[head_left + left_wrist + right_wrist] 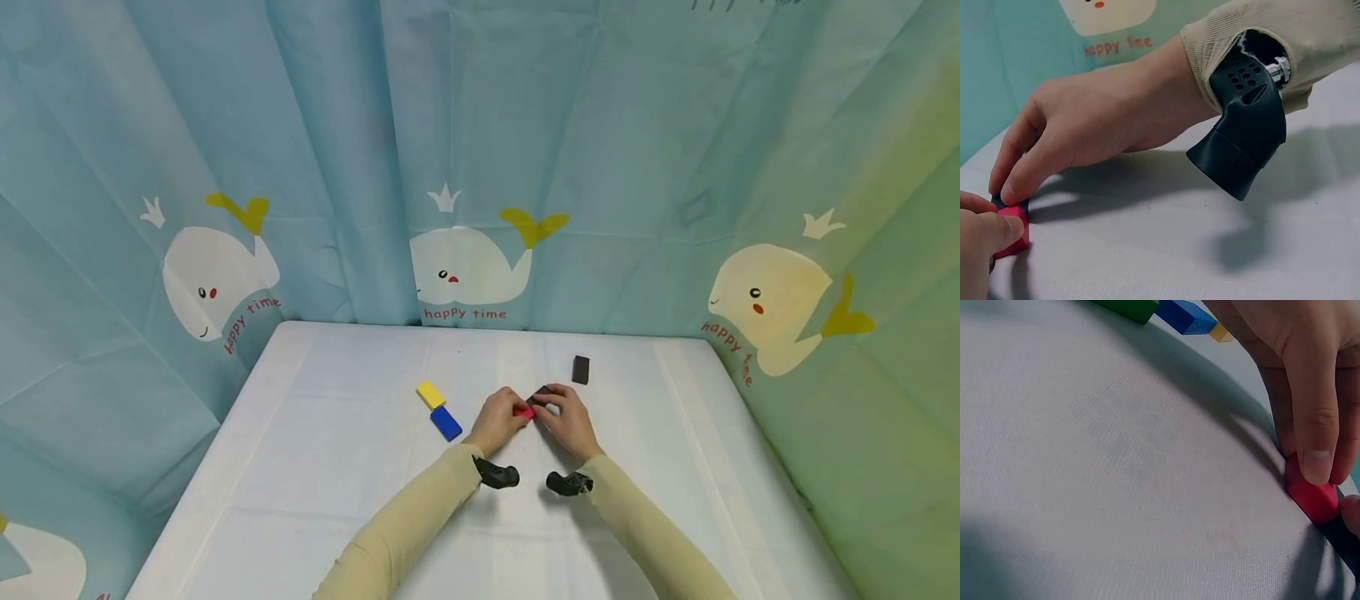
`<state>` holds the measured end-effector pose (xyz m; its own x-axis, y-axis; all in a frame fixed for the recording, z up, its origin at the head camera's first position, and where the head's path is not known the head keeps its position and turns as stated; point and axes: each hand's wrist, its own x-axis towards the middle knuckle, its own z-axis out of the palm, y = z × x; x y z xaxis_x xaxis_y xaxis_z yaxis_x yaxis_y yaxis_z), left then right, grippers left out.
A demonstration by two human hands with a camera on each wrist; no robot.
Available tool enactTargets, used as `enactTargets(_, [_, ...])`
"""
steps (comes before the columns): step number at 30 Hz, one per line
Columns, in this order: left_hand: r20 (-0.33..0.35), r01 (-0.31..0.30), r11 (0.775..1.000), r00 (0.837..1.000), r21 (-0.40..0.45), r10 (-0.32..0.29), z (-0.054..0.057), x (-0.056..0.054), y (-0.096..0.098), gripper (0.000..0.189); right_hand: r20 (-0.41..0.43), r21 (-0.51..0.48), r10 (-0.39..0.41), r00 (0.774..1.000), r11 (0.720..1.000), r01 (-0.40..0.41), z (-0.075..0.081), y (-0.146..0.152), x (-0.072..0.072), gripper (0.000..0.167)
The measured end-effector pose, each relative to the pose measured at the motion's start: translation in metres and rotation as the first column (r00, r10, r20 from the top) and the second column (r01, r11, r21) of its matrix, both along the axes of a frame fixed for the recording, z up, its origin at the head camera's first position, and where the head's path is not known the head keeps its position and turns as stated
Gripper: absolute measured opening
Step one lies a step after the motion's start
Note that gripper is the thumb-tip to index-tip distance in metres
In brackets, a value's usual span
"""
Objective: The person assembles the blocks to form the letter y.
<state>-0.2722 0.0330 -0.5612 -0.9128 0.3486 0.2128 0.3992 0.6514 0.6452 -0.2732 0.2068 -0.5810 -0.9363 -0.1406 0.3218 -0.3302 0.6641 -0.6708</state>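
Near the middle of the table, my left hand [496,422] pinches a red block [1312,499], its thumb lying on the top face. Opposite it, my right hand [573,425] holds a black block [537,396] between thumb and fingers. The two blocks touch end to end in a slanting line on the white cloth. In the left wrist view, the black block is mostly hidden by the right hand's fingers.
A blue block [446,423] and a yellow block [431,395] lie corner to corner at the left. Another black block [581,370] stands behind the right hand. A green block [1129,306] shows in the right wrist view. Patterned curtains [480,167] enclose the white table [315,500].
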Motion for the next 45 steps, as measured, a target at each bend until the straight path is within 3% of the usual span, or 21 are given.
enactTargets(6, [-0.008, 0.002, 1.0, 1.0, -0.021, -0.002, 0.0, -0.001, 0.001, 0.016, -0.058, 0.01, 0.007, 0.998, 1.0, -0.007, -0.003, 0.005, -0.002, 0.025])
enactTargets(10, [-0.011, 0.01, 1.0, 1.0, -0.022, -0.01, 0.0, -0.001, 0.001, 0.017, -0.057, -0.014, -0.039, 0.998, 0.999, 0.039, 0.005, 0.015, -0.008, 0.031])
enactTargets(18, [-0.004, -0.001, 1.0, 1.0, -0.005, 0.001, 0.001, -0.004, -0.001, 0.016, -0.025, -0.046, -0.172, 0.985, 0.984, 0.17, 0.013, 0.058, -0.049, 0.041])
enactTargets(23, [0.023, 0.004, 1.0, 1.0, -0.006, -0.003, 0.001, -0.004, 0.001, 0.014, 0.089, 0.069, -0.127, 0.988, 0.99, 0.121, 0.014, 0.078, -0.061, 0.059])
enactTargets(27, [0.026, 0.004, 1.0, 1.0, -0.014, -0.004, -0.001, -0.005, 0.001, 0.015, 0.135, 0.151, -0.068, 0.988, 0.987, 0.047, 0.014, 0.081, -0.062, 0.062])
enactTargets(34, [0.02, 0.003, 1.0, 1.0, 0.0, -0.003, -0.004, -0.006, 0.0, 0.015, 0.086, 0.193, -0.041, 0.995, 0.981, 0.024, 0.006, 0.08, -0.065, 0.059])
enactTargets(40, [0.031, 0.002, 1.0, 1.0, -0.003, -0.002, -0.003, -0.006, -0.001, 0.015, 0.105, 0.218, 0.0, 0.994, 0.976, -0.023, 0.008, 0.079, -0.068, 0.058])
enactTargets(45, [0.03, 0.002, 1.0, 1.0, -0.002, -0.001, -0.004, -0.004, -0.001, 0.015, 0.102, 0.189, -0.027, 0.994, 0.982, 0.007, 0.008, 0.076, -0.064, 0.054])
